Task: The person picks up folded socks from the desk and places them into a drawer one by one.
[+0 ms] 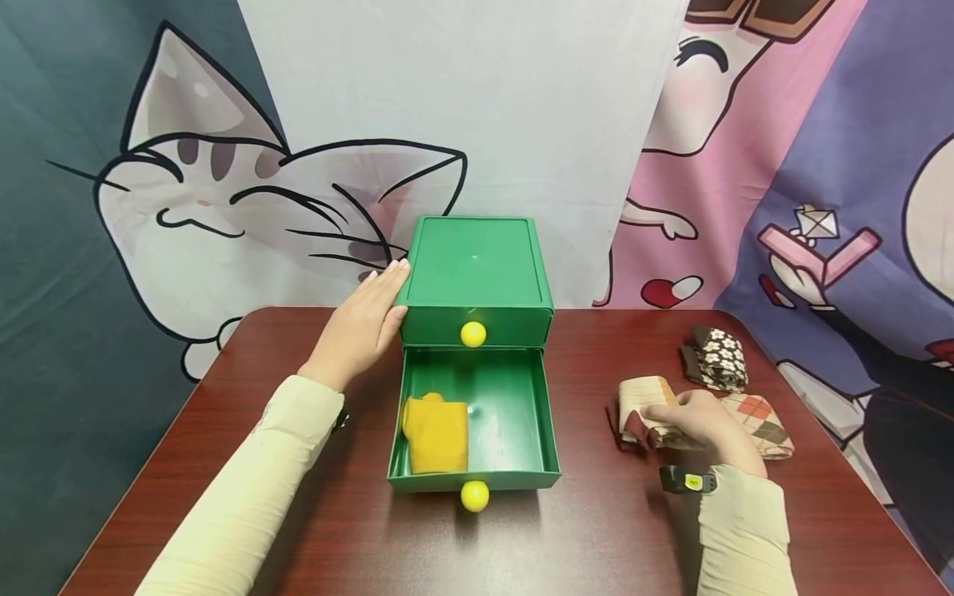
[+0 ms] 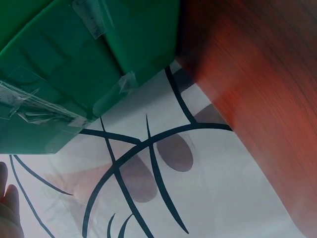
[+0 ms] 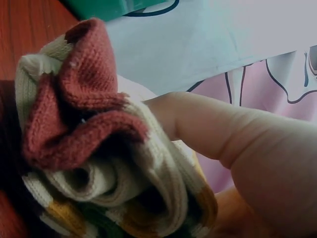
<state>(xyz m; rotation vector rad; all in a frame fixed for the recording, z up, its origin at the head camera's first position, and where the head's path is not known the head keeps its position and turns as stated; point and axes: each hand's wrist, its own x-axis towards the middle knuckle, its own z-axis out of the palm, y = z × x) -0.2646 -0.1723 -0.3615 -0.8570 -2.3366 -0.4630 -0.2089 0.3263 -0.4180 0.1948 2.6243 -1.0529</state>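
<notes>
My left hand (image 1: 359, 324) lies with straight fingers along the upper left side of a green drawer box (image 1: 477, 261); in the left wrist view only its fingertips (image 2: 10, 210) show at the edge. The lower drawer (image 1: 514, 414) is pulled out and holds a folded yellow sock bundle (image 1: 438, 436) on its left side. At the right, my right hand (image 1: 704, 420) pinches a rolled pair of cream socks (image 1: 643, 397) with dark red ends. The right wrist view shows their knitted roll (image 3: 89, 99) close up, the thumb pressed on its side.
Behind the right hand lie a black flowered sock bundle (image 1: 721, 358) and an argyle sock bundle (image 1: 760, 424). Yellow round knobs (image 1: 474, 496) stick out from the drawer fronts. A cartoon-printed cloth (image 1: 477, 108) hangs behind the brown table (image 1: 581, 530).
</notes>
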